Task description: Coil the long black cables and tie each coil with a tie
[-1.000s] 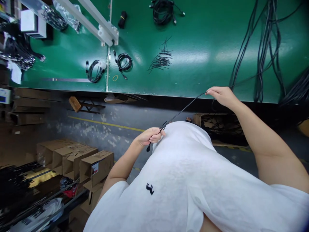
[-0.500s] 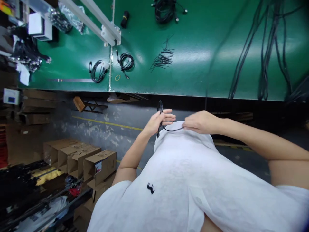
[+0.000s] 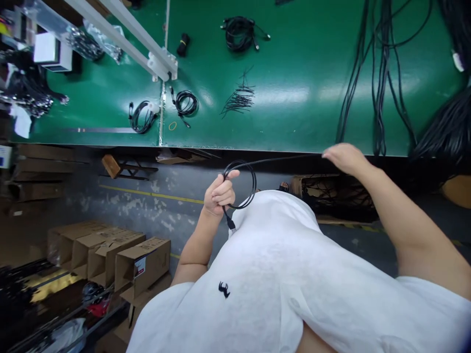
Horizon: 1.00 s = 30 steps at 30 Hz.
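My left hand (image 3: 221, 192) is closed around one side of a coiled black USB cable (image 3: 255, 182), in front of my shirt. The cable's plug (image 3: 230, 223) hangs below that hand. From the coil a length of cable runs taut to the right. Its far end is pinched by my right hand (image 3: 344, 157), which is slightly blurred at the table edge. Long black cables (image 3: 380, 98) lie on the green table (image 3: 294, 117) just beyond the right hand. A pile of thin black ties (image 3: 239, 99) rests farther left.
Two finished-looking cable coils (image 3: 186, 103) (image 3: 142, 117) lie near the table's front edge, beside a rubber band (image 3: 172, 126). A larger cable bundle (image 3: 239, 34) is farther back. White posts (image 3: 158, 63) rise at left. Cardboard boxes (image 3: 143, 260) stand on the floor at left.
My right hand has moved away to the right and up to the table edge, drawing the cable straight. My left hand's fingers have curled in, and the coil now shows as a wide loop.
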Each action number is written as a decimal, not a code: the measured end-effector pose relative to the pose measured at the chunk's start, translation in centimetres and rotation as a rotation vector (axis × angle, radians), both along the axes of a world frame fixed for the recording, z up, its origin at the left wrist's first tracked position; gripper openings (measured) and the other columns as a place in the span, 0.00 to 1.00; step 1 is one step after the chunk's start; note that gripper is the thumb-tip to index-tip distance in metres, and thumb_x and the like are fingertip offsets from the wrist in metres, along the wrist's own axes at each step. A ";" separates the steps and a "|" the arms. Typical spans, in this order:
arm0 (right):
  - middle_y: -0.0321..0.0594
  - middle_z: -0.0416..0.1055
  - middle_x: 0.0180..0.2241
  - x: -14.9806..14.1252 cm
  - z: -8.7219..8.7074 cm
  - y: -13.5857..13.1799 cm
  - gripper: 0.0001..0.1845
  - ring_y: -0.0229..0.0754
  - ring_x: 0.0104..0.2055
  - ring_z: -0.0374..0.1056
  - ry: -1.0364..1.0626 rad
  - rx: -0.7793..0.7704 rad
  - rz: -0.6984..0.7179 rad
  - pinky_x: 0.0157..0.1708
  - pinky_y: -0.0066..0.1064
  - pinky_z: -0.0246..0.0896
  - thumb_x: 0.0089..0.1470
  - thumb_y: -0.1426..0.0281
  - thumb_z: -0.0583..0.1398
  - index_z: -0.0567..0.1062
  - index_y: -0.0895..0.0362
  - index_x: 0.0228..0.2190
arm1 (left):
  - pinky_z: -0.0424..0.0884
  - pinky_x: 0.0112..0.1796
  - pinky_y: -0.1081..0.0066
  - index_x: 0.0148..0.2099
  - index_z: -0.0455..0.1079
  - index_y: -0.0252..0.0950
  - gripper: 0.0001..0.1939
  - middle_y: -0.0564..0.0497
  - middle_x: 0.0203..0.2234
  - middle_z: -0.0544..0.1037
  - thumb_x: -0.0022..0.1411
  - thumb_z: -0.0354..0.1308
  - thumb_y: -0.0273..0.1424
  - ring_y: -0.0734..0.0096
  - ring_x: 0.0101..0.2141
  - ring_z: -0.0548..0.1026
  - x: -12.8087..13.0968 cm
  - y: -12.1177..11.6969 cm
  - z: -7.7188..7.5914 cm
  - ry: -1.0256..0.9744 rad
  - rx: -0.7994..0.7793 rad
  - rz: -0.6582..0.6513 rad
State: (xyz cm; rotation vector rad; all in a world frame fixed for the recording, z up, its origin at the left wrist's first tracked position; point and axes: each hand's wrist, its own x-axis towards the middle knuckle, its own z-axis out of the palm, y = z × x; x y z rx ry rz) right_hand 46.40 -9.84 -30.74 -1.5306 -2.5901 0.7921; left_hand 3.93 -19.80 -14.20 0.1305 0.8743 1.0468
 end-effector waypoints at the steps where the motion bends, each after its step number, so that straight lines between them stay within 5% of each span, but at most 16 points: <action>1: 0.50 0.77 0.45 0.3 -0.5 -1.7 0.25 0.46 0.45 0.70 0.025 -0.055 0.022 0.48 0.37 0.58 0.66 0.62 0.46 0.79 0.59 0.40 | 0.37 0.08 0.84 0.50 0.72 0.32 0.25 0.66 0.09 0.43 0.74 0.36 0.38 0.86 0.06 0.34 -0.5 -0.2 0.4 -0.001 0.033 0.075; 4: 0.45 0.78 0.42 0.3 -1.1 -6.1 0.25 0.46 0.43 0.72 0.065 -0.111 0.008 0.43 0.36 0.63 0.65 0.63 0.44 0.79 0.56 0.38 | 0.40 0.08 0.85 0.60 0.66 0.38 0.22 0.66 0.09 0.50 0.73 0.40 0.40 0.86 0.05 0.40 -2.2 -0.9 1.7 0.032 0.185 0.272; 7: 0.46 0.79 0.36 -1.7 0.8 -8.1 0.24 0.46 0.38 0.73 -0.014 -0.028 0.085 0.37 0.35 0.61 0.64 0.65 0.45 0.79 0.56 0.32 | 0.43 0.09 0.84 0.63 0.61 0.45 0.21 0.65 0.12 0.59 0.72 0.44 0.40 0.88 0.06 0.45 -3.4 -0.9 2.1 0.132 0.243 0.299; 12: 0.41 0.78 0.31 -10.9 10.0 -8.2 0.22 0.39 0.32 0.71 0.317 -0.028 0.648 0.35 0.30 0.57 0.67 0.62 0.47 0.78 0.54 0.36 | 0.63 0.17 0.84 0.53 0.70 0.32 0.19 0.54 0.21 0.76 0.65 0.58 0.39 0.82 0.16 0.70 -0.7 0.6 -0.4 0.325 0.193 -0.143; 15: 0.40 0.78 0.32 -14.2 14.4 -5.7 0.22 0.38 0.32 0.70 0.470 0.015 0.559 0.33 0.29 0.55 0.67 0.60 0.47 0.78 0.56 0.38 | 0.76 0.33 0.71 0.47 0.71 0.29 0.23 0.42 0.32 0.82 0.59 0.63 0.43 0.66 0.31 0.81 2.2 0.1 -2.2 0.354 0.192 -0.446; 17: 0.41 0.78 0.33 -14.2 15.5 -3.5 0.21 0.39 0.34 0.71 0.521 -0.002 0.411 0.33 0.28 0.55 0.66 0.60 0.49 0.78 0.57 0.37 | 0.77 0.36 0.67 0.46 0.72 0.28 0.24 0.39 0.32 0.82 0.60 0.62 0.45 0.63 0.33 0.81 3.5 -0.7 -2.7 0.279 0.212 -0.640; 20: 0.39 0.78 0.34 -12.9 15.3 -1.5 0.20 0.38 0.36 0.71 0.607 -0.117 0.300 0.36 0.28 0.56 0.64 0.60 0.52 0.78 0.57 0.36 | 0.71 0.22 0.74 0.42 0.73 0.28 0.22 0.45 0.21 0.79 0.61 0.60 0.45 0.72 0.18 0.74 4.2 -1.7 -2.5 0.079 0.233 -0.791; 25: 0.38 0.78 0.35 -12.9 13.4 -1.3 0.21 0.37 0.36 0.70 0.688 -0.280 0.258 0.38 0.28 0.57 0.62 0.57 0.53 0.79 0.58 0.35 | 0.52 0.10 0.80 0.34 0.74 0.32 0.15 0.60 0.05 0.58 0.59 0.61 0.41 0.82 0.06 0.49 4.4 -1.9 -1.8 -0.139 0.167 -0.622; 28: 0.39 0.78 0.38 -11.2 10.2 -0.2 0.23 0.39 0.39 0.70 0.661 -0.247 0.205 0.41 0.30 0.58 0.62 0.55 0.51 0.79 0.57 0.37 | 0.48 0.08 0.81 0.31 0.74 0.33 0.15 0.64 0.03 0.47 0.61 0.58 0.39 0.83 0.04 0.42 3.5 -1.6 -1.5 -0.145 0.132 -0.599; 30: 0.42 0.78 0.40 -7.9 6.7 1.0 0.24 0.43 0.42 0.70 0.527 -0.123 0.091 0.46 0.34 0.58 0.62 0.55 0.50 0.80 0.56 0.37 | 0.45 0.07 0.83 0.32 0.74 0.34 0.17 0.67 0.03 0.39 0.65 0.53 0.40 0.85 0.04 0.36 2.5 -1.3 -1.1 -0.092 0.139 -0.455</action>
